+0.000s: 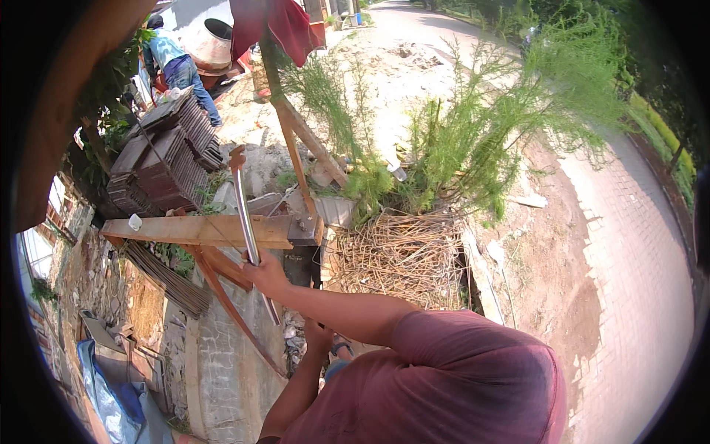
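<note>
Right hand point(268, 277) out in front of me, arm crossing towards my left, fingers wrapped firmly round the hammer point(248, 222)! My left hand point(318, 340) is lower and nearer my body, just beside my shoe point(340, 347); its fingers are mostly hidden, so I can't tell how far they're open or whether they have hold of anything.

Look at that hammer: rusty brown head at the top, long shiny silver handle, whole thing leaning with the head up and away to my left. My grip sits well down the handle, and the bare butt end pokes out below it. It crosses right in front of the wooden beam point(196, 230), just left of the dark block point(303, 229) at the beam's end; touching or apart, I can't tell from here. A small white lump point(134, 222) sits on the beam's far left.

Over to the containers: 1 mixer point(211, 53) at the back, its drum tipped, the mouth dark, the contents impossible to read. 1 co-worker point(177, 65) bends beside it, near the stacked tiles point(159, 159). Dry sticks point(399, 259) lie heaped ahead of me, under the green bush point(466, 155).
</note>
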